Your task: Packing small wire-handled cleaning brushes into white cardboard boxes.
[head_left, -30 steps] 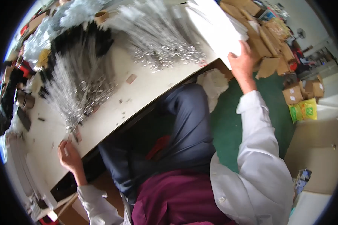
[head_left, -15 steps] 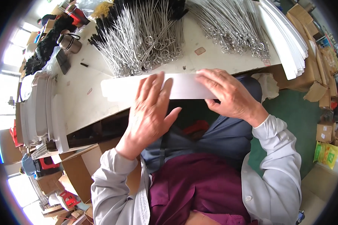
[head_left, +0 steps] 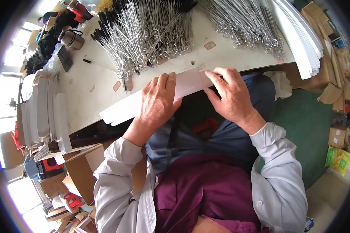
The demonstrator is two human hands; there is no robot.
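Note:
A long, flat white carton (head_left: 124, 106) lies aslant along the near edge of the table, its left end nearer to me. My left hand (head_left: 157, 97) is closed round the carton's middle, fingers over the top and thumb at the lower edge. At the carton's right end is my right hand (head_left: 231, 93), its fingertips at the end's upper edge and its thumb by the lower corner. Beyond the carton, a big heap of wire-handled brushes (head_left: 147, 35) with looped ends and black bristles spreads over the table.
More wire brushes (head_left: 249, 27) lie at the far right, beside a stack of flat white cartons (head_left: 299, 39). Other white cartons (head_left: 39, 112) stand at the left edge. A metal flask (head_left: 71, 39) and a dark flat object (head_left: 65, 59) are at the back left of the table (head_left: 81, 108).
The carton has tilted, its left end swinging toward me and its right end rising away. My left hand has closed from spread fingers onto it. A small brush and table marks show where the carton lay.

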